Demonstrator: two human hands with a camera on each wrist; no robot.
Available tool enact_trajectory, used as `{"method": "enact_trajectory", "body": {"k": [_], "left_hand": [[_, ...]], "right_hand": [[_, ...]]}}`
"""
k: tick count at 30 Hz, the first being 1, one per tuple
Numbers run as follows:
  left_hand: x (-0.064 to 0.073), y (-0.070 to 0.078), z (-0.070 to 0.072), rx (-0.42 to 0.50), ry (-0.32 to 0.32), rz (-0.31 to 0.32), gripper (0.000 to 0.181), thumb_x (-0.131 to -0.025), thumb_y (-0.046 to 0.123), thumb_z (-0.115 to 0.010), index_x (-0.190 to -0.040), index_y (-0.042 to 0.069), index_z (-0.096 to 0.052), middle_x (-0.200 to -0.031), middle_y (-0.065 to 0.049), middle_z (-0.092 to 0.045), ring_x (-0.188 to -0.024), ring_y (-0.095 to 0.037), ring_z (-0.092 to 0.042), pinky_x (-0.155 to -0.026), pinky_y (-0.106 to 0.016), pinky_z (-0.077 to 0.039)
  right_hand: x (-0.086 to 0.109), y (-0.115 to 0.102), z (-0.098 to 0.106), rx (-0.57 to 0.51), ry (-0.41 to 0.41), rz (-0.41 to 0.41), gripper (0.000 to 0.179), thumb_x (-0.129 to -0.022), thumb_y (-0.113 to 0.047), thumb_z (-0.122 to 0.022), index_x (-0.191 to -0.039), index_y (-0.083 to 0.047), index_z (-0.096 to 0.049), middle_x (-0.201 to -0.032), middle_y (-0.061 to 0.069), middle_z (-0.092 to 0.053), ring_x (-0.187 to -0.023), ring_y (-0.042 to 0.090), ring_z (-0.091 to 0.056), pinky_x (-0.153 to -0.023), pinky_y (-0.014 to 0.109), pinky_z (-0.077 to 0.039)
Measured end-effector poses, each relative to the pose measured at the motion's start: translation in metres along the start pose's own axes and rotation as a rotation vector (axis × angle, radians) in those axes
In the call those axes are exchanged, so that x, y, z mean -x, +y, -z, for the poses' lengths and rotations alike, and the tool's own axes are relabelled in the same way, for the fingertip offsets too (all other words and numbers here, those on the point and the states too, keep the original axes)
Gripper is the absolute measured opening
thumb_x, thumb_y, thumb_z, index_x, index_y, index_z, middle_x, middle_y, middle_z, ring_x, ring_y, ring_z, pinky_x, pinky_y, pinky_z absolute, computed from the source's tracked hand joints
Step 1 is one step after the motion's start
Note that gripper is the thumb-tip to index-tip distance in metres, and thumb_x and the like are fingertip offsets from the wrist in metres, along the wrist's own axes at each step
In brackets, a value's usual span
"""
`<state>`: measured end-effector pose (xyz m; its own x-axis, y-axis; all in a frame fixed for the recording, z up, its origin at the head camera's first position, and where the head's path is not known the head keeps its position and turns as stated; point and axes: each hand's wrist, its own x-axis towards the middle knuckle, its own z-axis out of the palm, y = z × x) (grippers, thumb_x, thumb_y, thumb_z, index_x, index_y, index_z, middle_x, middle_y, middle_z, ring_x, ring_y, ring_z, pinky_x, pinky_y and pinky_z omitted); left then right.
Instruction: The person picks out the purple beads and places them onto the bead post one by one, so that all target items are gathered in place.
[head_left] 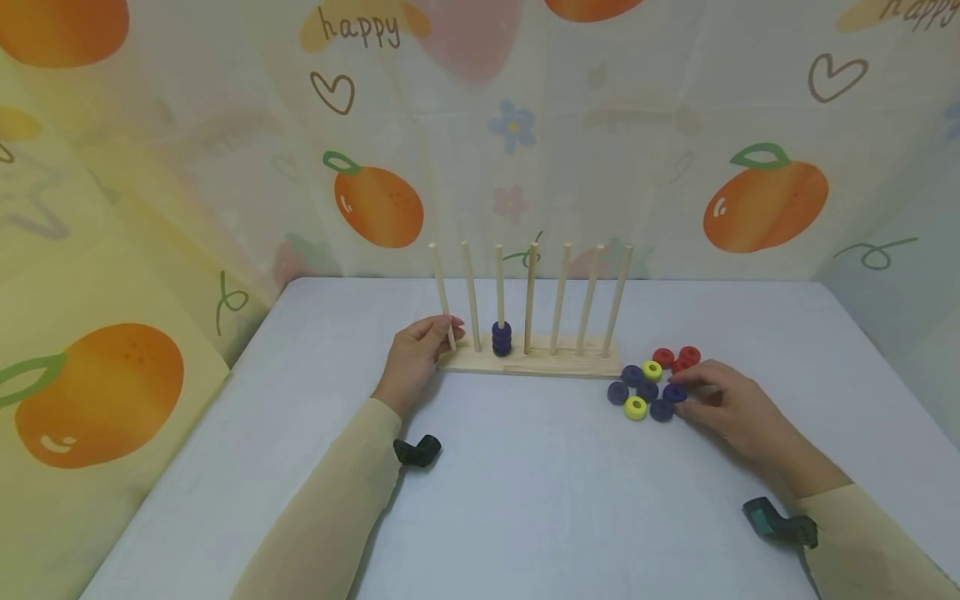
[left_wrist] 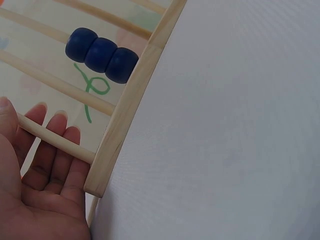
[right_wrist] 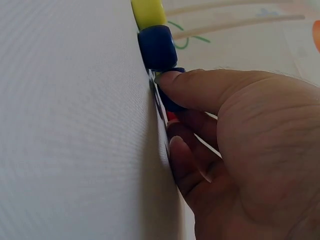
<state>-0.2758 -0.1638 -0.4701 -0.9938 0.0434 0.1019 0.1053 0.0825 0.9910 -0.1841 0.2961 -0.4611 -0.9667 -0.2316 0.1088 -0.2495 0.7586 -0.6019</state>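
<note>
A wooden peg rack (head_left: 555,367) with a row of upright pegs stands on the table. Three dark blue beads (head_left: 502,339) are stacked on its third peg from the left. My left hand (head_left: 420,350) holds the leftmost peg (left_wrist: 57,140) near its foot, the thumb on one side and the fingers behind. To the right of the rack, my right hand (head_left: 731,408) pinches a blue bead (head_left: 675,393) between thumb and fingers at the edge of a loose group. Part of that bead is hidden by the thumb in the right wrist view.
Beside the pinched bead lie several more blue beads (head_left: 618,393), two yellow beads (head_left: 635,408) and three red beads (head_left: 663,358). A white cloth covers the table (head_left: 525,500). Behind it hangs a curtain (head_left: 630,150) printed with oranges.
</note>
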Motion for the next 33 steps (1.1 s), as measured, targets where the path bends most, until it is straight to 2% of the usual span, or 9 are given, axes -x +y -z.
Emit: {"method": "enact_trajectory", "body": {"k": [4,7,9,13,16,27,33], "left_hand": [[0.0,0.0,0.0,0.001,0.0,0.006,0.047,-0.113,0.04,-0.063,-0.129,-0.001,-0.076,-0.117,-0.014,-0.075,-0.119,-0.027,-0.07,-0.107,-0.036,-0.054],[0.0,0.0,0.0,0.004,0.002,0.004,0.045,-0.113,0.04,-0.063,-0.128,-0.001,-0.076,-0.117,-0.015,-0.075,-0.119,-0.027,-0.07,-0.107,-0.037,-0.054],[0.0,0.0,0.0,0.005,0.001,0.002,0.044,-0.113,0.039,-0.063,-0.127,0.0,-0.077,-0.118,-0.016,-0.075,-0.119,-0.027,-0.07,-0.107,-0.038,-0.054],[0.001,0.0,0.0,0.002,0.0,0.001,0.044,-0.113,0.04,-0.063,-0.128,0.0,-0.076,-0.118,-0.015,-0.074,-0.12,-0.027,-0.069,-0.108,-0.038,-0.054],[0.001,0.0,0.0,0.002,-0.001,0.002,0.045,-0.113,0.04,-0.063,-0.128,-0.001,-0.076,-0.117,-0.015,-0.075,-0.12,-0.027,-0.069,-0.108,-0.037,-0.054],[0.001,0.0,0.0,0.016,-0.006,0.003,0.046,-0.113,0.039,-0.062,-0.13,-0.002,-0.075,-0.118,-0.015,-0.074,-0.12,-0.027,-0.069,-0.108,-0.037,-0.054],[0.001,0.0,0.0,0.026,-0.002,0.007,0.044,-0.113,0.038,-0.063,-0.128,-0.001,-0.076,-0.12,-0.018,-0.074,-0.12,-0.028,-0.069,-0.108,-0.037,-0.053]], "right_hand": [[0.001,-0.002,-0.001,-0.027,0.015,-0.033,0.039,-0.098,-0.01,-0.084,-0.134,-0.007,-0.07,-0.128,0.015,-0.068,-0.115,0.041,-0.064,-0.092,0.057,-0.06],[0.001,-0.003,-0.001,-0.041,0.028,-0.04,0.038,-0.098,-0.011,-0.084,-0.134,-0.007,-0.069,-0.129,0.016,-0.067,-0.116,0.042,-0.064,-0.092,0.058,-0.06],[0.001,-0.003,0.0,-0.045,0.036,-0.036,0.038,-0.098,-0.011,-0.084,-0.133,-0.007,-0.069,-0.127,0.015,-0.067,-0.116,0.041,-0.065,-0.091,0.051,-0.061],[0.001,-0.003,0.0,-0.052,0.046,-0.022,0.037,-0.098,-0.009,-0.085,-0.131,-0.007,-0.07,-0.124,0.012,-0.067,-0.115,0.037,-0.065,-0.087,0.026,-0.057],[0.002,-0.005,0.001,-0.067,0.05,-0.01,0.036,-0.097,-0.007,-0.084,-0.13,-0.006,-0.07,-0.122,0.011,-0.067,-0.112,0.035,-0.066,-0.084,0.017,-0.053],[0.001,-0.011,0.004,-0.063,0.093,0.053,0.034,-0.094,0.0,-0.085,-0.125,-0.004,-0.071,-0.114,0.009,-0.067,-0.104,0.031,-0.068,-0.083,0.013,-0.052],[0.001,-0.014,0.004,-0.06,0.13,0.108,0.034,-0.091,0.003,-0.087,-0.122,-0.004,-0.072,-0.111,0.006,-0.068,-0.1,0.028,-0.068,-0.081,0.016,-0.055]]}}
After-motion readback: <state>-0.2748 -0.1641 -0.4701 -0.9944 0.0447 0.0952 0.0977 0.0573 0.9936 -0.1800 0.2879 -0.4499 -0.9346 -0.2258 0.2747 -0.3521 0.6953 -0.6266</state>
